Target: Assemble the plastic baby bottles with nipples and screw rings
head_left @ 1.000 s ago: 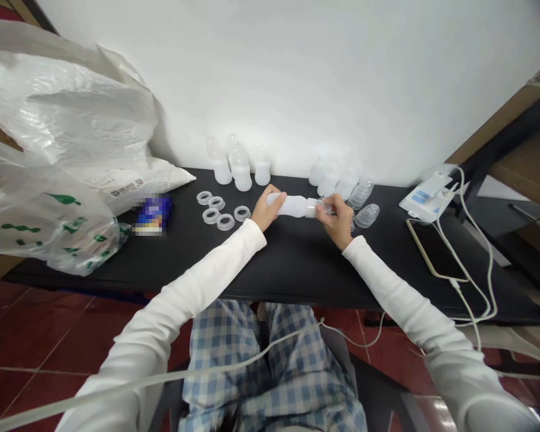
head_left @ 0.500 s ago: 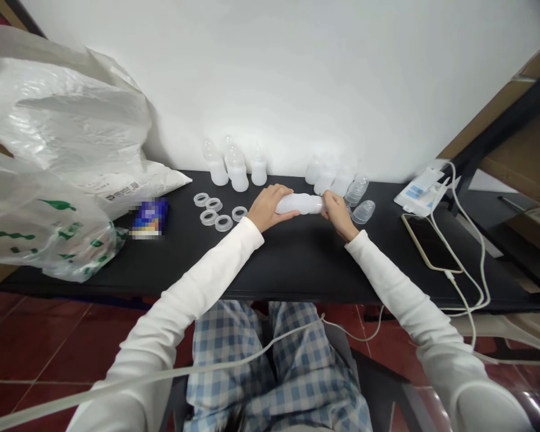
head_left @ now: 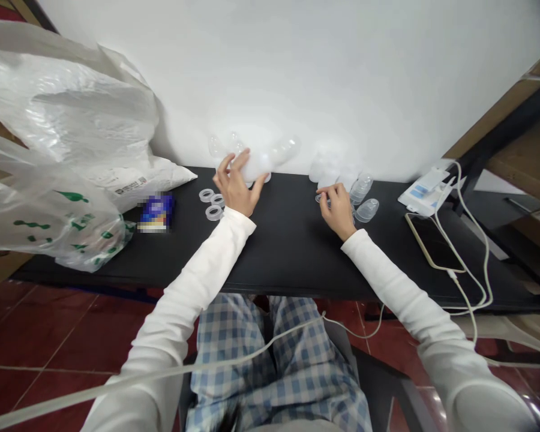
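My left hand (head_left: 234,187) is wrapped round a translucent white bottle (head_left: 270,157) and holds it tilted, its clear cap pointing right. It is at the back of the black table (head_left: 288,252), right by the standing capped bottles (head_left: 214,146) along the wall. Beside my left wrist lie clear plastic rings (head_left: 214,212). My right hand (head_left: 338,209) rests on the table with its fingertips pinched on a small clear piece (head_left: 320,197). Uncapped bottle bodies (head_left: 327,168) and clear domed caps (head_left: 367,210) lie just beyond it.
Large plastic bags (head_left: 58,150) cover the table's left end, with a blue packet (head_left: 155,211) beside them. A phone (head_left: 434,243), a white box (head_left: 425,192) and white cables (head_left: 474,252) lie at the right. A white wall stands directly behind the table.
My left hand has carried the bottle from the middle of the table up and back towards the capped bottles. My right hand let go of it and dropped to the small clear piece.
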Motion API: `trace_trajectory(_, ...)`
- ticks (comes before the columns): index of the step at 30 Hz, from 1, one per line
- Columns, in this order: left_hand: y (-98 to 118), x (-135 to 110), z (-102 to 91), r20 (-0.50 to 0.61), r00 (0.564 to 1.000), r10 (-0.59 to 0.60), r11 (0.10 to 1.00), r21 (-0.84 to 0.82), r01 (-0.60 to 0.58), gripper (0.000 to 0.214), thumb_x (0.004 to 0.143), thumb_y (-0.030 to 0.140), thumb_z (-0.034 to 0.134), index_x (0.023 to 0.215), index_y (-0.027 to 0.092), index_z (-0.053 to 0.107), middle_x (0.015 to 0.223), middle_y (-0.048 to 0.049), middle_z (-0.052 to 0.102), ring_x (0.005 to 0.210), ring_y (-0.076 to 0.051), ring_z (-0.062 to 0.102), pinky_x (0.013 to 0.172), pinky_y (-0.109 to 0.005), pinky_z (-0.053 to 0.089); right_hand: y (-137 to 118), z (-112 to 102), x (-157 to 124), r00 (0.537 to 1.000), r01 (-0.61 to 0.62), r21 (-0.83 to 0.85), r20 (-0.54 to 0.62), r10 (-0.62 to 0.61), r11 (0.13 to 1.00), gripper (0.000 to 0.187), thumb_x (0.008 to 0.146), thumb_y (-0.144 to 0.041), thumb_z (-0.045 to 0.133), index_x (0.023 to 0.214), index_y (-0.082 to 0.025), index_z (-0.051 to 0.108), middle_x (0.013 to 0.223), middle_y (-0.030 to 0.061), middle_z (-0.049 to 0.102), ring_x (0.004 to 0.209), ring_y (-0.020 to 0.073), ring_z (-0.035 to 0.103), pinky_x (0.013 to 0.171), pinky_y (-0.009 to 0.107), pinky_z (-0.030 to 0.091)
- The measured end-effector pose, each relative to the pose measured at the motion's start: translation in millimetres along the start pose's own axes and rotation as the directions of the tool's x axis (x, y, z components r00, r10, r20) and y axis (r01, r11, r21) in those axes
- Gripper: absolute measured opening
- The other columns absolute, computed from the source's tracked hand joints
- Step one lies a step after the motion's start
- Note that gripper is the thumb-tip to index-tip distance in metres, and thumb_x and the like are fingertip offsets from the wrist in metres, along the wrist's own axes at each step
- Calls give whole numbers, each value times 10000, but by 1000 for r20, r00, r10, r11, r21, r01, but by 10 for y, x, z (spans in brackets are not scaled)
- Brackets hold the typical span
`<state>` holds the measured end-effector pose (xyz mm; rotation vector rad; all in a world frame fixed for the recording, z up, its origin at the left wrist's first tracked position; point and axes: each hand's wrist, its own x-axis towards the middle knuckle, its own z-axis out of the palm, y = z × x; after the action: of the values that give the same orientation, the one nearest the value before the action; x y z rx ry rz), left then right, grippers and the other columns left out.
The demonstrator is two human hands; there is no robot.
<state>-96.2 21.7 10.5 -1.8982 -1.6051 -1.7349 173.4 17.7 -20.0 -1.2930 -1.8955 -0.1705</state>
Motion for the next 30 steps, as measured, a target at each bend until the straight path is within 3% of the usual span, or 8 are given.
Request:
trace_trajectory(2, -121, 65, -47, -70, 993, -100, 993, 57, 104, 577, 933, 562, 595, 1358, 188, 483, 1396, -176, 601, 1398, -326, 518, 1173, -475, 374, 4, 21, 0, 996, 51, -176, 76, -38, 983, 316, 1011, -284, 405, 1088, -160, 686, 1088, 159, 614, 994, 281, 571, 886, 433, 424)
trace_trajectory(5, -298, 140, -94, -65, 976, -208, 967, 136, 215, 502, 945, 504, 586, 1313, 185, 462, 1306, -164, 618, 1278, -299, 609, 1121, -449, 448, -1, 37, -14, 985, 73, -340, 171, -14, 938, 328, 998, -256, 426, 1126, -155, 710, 1149, 181, 606, 1070, 317, 532, 928, 463, 380)
trace_trajectory(12, -340, 180, -140, 35, 901, -433, 819, 431, 378, 406, 934, 344, 597, 1249, 103, 508, 1340, -246, 535, 1224, -376, 641, 1034, -493, 536, 14, 25, -49, 976, 76, -469, 216, 30, 880, 362, 1001, -271, 418, 1146, -160, 731, 1162, 193, 614, 1105, 344, 493, 981, 510, 307)
trace_trajectory(17, -314, 183, -150, 148, 830, -537, 720, 593, 360, 472, 944, 355, 602, 1308, 72, 499, 1377, -263, 548, 1258, -374, 622, 1073, -496, 503, 32, 47, -71, 972, 92, -502, 232, 32, 860, 374, 1003, -274, 407, 1124, -153, 740, 1100, 190, 637, 1093, 349, 488, 993, 527, 278)
trace_trajectory(22, -335, 200, -152, 156, 796, -585, 660, 662, 355, 474, 956, 405, 566, 1307, 91, 517, 1365, -253, 596, 1277, -392, 596, 1108, -532, 442, 31, 51, -84, 963, 90, -511, 264, 56, 855, 363, 1006, -273, 415, 1134, -150, 731, 1102, 186, 659, 1121, 355, 490, 1021, 548, 266)
trace_trajectory(26, -377, 173, -137, 149, 811, -565, 652, 683, 329, 461, 963, 405, 515, 1278, 69, 539, 1382, -283, 576, 1319, -413, 542, 1104, -544, 421, 23, 48, -88, 962, 93, -499, 270, 53, 862, 365, 1008, -254, 409, 1151, -137, 724, 1140, 189, 682, 1153, 360, 495, 1040, 555, 263)
trace_trajectory(30, -484, 118, -113, 131, 830, -543, 636, 709, 304, 460, 884, 256, 587, 1288, 47, 522, 1417, -318, 519, 1360, -428, 499, 1107, -584, 399, 25, 51, -87, 969, 88, -482, 244, 37, 872, 373, 1008, -252, 402, 1142, -139, 732, 1139, 189, 705, 1150, 367, 496, 1035, 566, 256)
